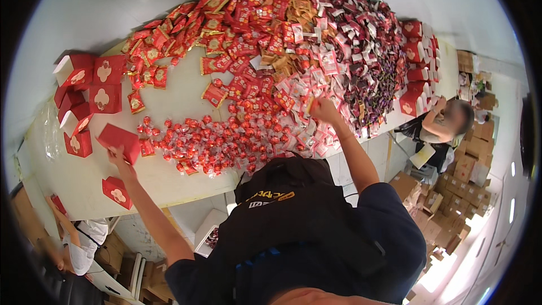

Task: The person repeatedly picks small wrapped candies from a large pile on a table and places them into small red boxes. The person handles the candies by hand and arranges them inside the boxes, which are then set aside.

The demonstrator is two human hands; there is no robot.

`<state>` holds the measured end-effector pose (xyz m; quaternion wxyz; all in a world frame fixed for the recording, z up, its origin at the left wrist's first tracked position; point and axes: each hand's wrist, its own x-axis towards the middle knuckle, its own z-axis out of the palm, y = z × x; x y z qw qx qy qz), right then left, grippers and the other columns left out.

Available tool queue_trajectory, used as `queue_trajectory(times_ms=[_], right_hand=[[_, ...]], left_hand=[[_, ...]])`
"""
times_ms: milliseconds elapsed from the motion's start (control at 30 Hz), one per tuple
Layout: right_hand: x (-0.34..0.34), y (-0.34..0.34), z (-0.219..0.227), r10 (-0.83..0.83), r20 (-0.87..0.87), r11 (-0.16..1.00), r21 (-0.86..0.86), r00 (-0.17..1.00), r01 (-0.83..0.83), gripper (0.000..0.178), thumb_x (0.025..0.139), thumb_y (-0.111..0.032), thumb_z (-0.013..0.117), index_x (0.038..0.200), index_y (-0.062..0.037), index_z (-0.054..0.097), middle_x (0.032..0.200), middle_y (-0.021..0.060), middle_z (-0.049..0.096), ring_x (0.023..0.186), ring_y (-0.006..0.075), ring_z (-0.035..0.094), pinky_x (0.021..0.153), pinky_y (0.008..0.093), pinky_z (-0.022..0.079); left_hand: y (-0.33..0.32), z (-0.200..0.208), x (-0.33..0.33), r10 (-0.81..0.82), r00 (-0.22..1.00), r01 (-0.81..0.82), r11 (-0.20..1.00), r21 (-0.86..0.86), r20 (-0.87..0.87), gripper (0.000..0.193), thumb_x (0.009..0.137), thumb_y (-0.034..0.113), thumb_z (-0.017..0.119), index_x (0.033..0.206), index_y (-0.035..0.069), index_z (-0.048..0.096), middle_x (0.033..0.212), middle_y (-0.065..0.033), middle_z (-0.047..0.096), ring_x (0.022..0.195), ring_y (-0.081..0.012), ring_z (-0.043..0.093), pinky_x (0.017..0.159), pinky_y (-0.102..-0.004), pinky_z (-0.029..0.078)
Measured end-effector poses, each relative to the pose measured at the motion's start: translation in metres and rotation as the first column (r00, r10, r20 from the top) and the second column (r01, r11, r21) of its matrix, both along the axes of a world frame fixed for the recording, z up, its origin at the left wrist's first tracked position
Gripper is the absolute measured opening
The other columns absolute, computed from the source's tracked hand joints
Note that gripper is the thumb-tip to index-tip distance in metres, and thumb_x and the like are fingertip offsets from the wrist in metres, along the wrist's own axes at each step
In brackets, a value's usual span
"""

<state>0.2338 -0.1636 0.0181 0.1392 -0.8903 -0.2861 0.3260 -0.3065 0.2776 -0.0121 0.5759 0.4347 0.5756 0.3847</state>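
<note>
My left hand (118,160) is closed on the lower edge of a red cardboard box (119,141), held tilted over the left part of the table. My right hand (325,111) reaches over the pile of sweets, fingers pinched together; a bit of yellow shows at the fingertips, too small to name. Below and around it lie pink-and-white packets (328,63). Round red sweets in clear twist wrappers (217,144) spread between my hands. Behind them are red-and-gold packets (214,95), tan packets (302,8) and dark purple wrapped sweets (367,90).
Red boxes (105,99) stand stacked at the left, one more box (117,193) near the front edge. Other red boxes (418,51) line the right end. One person (84,243) is at the left, another (446,121) at the right. Cardboard cartons (463,186) pile up beyond.
</note>
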Motion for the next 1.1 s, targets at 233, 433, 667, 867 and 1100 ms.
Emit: queue_trajectory(times_ms=[233, 433, 667, 867, 1100], right_hand=[[-0.077, -0.074, -0.019, 0.112, 0.233, 0.992, 0.028, 0.966, -0.121, 0.064, 0.065, -0.019, 0.075, 0.124, -0.0129, 0.050, 0.129, 0.0120, 0.048, 0.101, 0.0338, 0.059, 0.079, 0.0414, 0.052], [-0.039, -0.049, -0.025, -0.142, 0.126, 0.968, 0.224, 0.982, 0.111, 0.029, 0.068, -0.021, 0.071, 0.088, -0.0052, 0.058, 0.077, 0.0155, 0.062, 0.074, 0.0354, 0.061, 0.063, 0.0415, 0.048], [-0.004, 0.033, 0.032, -0.074, 0.191, 0.937, 0.348, 0.979, 0.003, 0.035, 0.069, -0.027, 0.074, 0.092, -0.0057, 0.060, 0.080, 0.0158, 0.064, 0.075, 0.0363, 0.062, 0.066, 0.0420, 0.050], [-0.049, 0.129, -0.029, -0.149, 0.181, 0.989, 0.040, 0.972, 0.145, 0.053, 0.065, -0.048, 0.075, 0.091, -0.0038, 0.063, 0.082, 0.0159, 0.066, 0.081, 0.0349, 0.063, 0.072, 0.0438, 0.050], [-0.078, 0.146, -0.036, -0.129, 0.116, 0.874, 0.483, 0.985, 0.057, 0.035, 0.067, -0.026, 0.074, 0.093, -0.0060, 0.062, 0.087, 0.0149, 0.066, 0.081, 0.0332, 0.064, 0.071, 0.0434, 0.051]], left_hand=[[-0.215, 0.058, 0.070, 0.093, 0.839, 0.019, 0.980, -0.199, 0.537, 0.062, 0.082, 0.024, 0.062, 0.136, 0.006, 0.038, 0.136, -0.0101, 0.045, 0.125, -0.0266, 0.043, 0.105, -0.0443, 0.036], [-0.282, 0.090, 0.119, 0.305, 0.574, 0.176, 0.861, -0.478, 0.760, 0.086, 0.059, 0.027, 0.063, 0.138, 0.008, 0.036, 0.137, -0.0125, 0.044, 0.126, -0.0304, 0.043, 0.106, -0.0508, 0.033], [-0.302, 0.105, 0.141, 0.028, 0.406, 0.262, 0.954, -0.145, 0.913, 0.090, 0.060, 0.028, 0.069, 0.139, 0.004, 0.032, 0.138, -0.0153, 0.043, 0.127, -0.0315, 0.042, 0.105, -0.0473, 0.037], [-0.300, 0.108, 0.147, -0.038, 0.423, 0.348, 0.929, -0.123, 0.905, 0.090, 0.061, 0.027, 0.070, 0.139, 0.004, 0.033, 0.137, -0.0152, 0.043, 0.126, -0.0312, 0.043, 0.105, -0.0467, 0.037], [-0.269, 0.085, 0.142, -0.146, 0.459, 0.522, 0.842, -0.134, 0.876, 0.089, 0.061, 0.025, 0.071, 0.139, 0.003, 0.033, 0.137, -0.0151, 0.044, 0.126, -0.0309, 0.043, 0.105, -0.0460, 0.037]])
